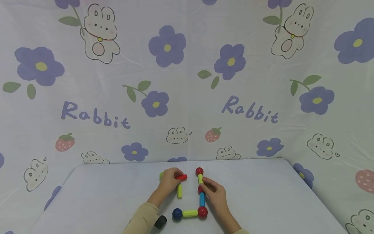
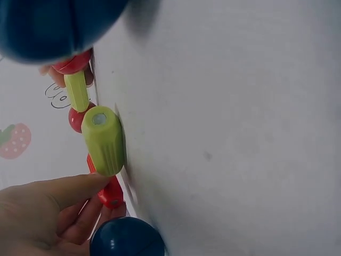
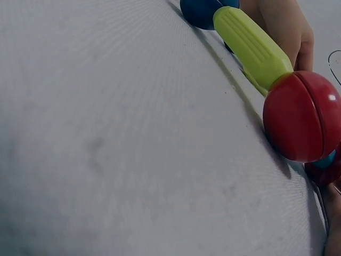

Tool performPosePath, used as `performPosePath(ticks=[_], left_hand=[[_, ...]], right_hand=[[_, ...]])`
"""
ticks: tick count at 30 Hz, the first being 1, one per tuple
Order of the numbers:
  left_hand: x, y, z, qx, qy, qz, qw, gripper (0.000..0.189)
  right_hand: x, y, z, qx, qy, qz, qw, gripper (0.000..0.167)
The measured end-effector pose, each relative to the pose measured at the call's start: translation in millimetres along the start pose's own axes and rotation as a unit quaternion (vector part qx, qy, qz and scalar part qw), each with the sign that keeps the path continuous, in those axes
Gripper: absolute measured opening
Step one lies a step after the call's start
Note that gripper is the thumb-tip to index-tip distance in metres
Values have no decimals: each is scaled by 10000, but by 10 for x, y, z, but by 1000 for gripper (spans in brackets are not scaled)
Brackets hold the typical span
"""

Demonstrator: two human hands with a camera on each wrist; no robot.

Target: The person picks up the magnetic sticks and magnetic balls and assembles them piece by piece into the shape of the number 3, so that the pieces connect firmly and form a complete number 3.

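Observation:
My left hand [image 1: 170, 181] pinches a red rod [image 1: 182, 177] at its near end. Just below it a loose yellow-green rod [image 1: 179, 191] lies on the table. In the left wrist view a blue ball [image 2: 128, 238] sits under this hand. My right hand [image 1: 217, 195] holds the upper yellow-green rod [image 1: 200, 178] of a joined chain, near the middle red ball [image 1: 200, 189]. That chain runs from a far red ball [image 1: 199, 171] down a blue rod [image 1: 202, 199] to a near red ball [image 1: 202, 212], then along another yellow-green rod [image 1: 190, 213] to a navy ball [image 1: 177, 214].
A green piece [image 1: 161, 175] shows partly behind my left hand. A black cylinder [image 1: 160, 222] is beside the left sleeve. The white table [image 1: 263, 195] meets a rabbit-and-flower cloth [image 1: 190, 97] at the back.

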State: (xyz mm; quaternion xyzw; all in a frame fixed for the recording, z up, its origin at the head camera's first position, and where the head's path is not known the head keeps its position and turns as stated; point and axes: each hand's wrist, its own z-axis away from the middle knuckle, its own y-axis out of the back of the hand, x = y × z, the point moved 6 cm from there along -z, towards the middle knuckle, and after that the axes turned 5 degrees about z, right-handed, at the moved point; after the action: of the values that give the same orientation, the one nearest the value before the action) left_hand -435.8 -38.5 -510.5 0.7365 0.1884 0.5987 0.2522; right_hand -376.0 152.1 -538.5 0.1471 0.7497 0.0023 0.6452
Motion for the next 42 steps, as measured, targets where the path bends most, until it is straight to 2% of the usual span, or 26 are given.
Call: performPosePath(ticks=[7,17,42], left_hand=[[11,-23,-40,39,56,48,10000,26],[103,-45,-106,35,-263,4,9996,24],[181,-145,-208,-463,-772,-162,9958,29]], right_hand=[[-11,0,2,17,11,79,10000,31],[-30,16,8,59,168,193,9997,32],[-24,4,-11,42,78,100,9999,31]])
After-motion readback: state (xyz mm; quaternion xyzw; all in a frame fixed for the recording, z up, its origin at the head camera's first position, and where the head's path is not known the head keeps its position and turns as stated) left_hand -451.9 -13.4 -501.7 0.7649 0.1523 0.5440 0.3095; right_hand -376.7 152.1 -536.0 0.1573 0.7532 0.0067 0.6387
